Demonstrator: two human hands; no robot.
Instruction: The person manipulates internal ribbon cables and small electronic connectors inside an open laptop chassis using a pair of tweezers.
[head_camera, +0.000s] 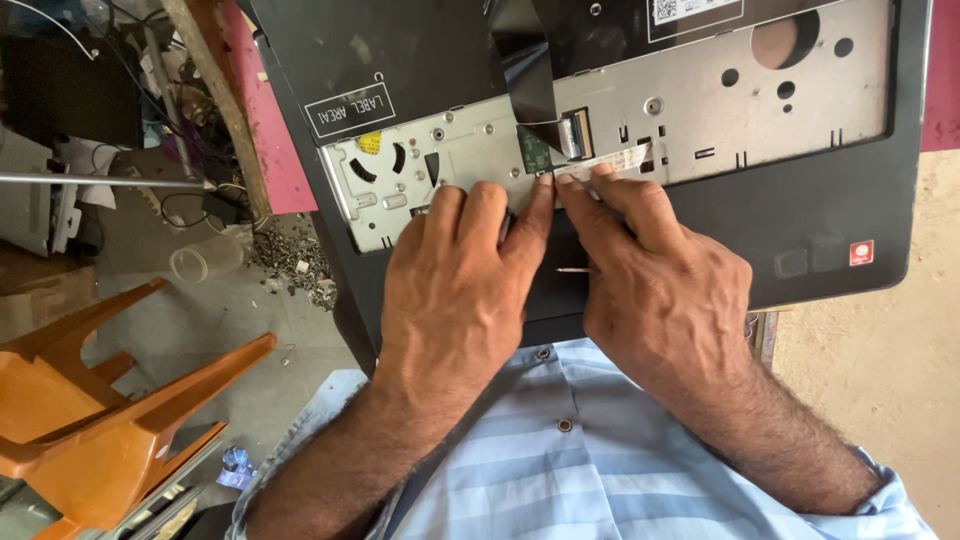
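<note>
Cluttered floor with an orange chair fills the frame's left, while at centre I see my left hand and right hand resting on a laptop chassis, fingers extended, unclenched, pressing a white ribbon cable.

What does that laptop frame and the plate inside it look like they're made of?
Laptop frame: probably matte black plastic, smooth with a moulded edge. Inner plate: seemingly bare metal, dull silver, with punched holes and screws. Left hand and right hand press on it.
</note>
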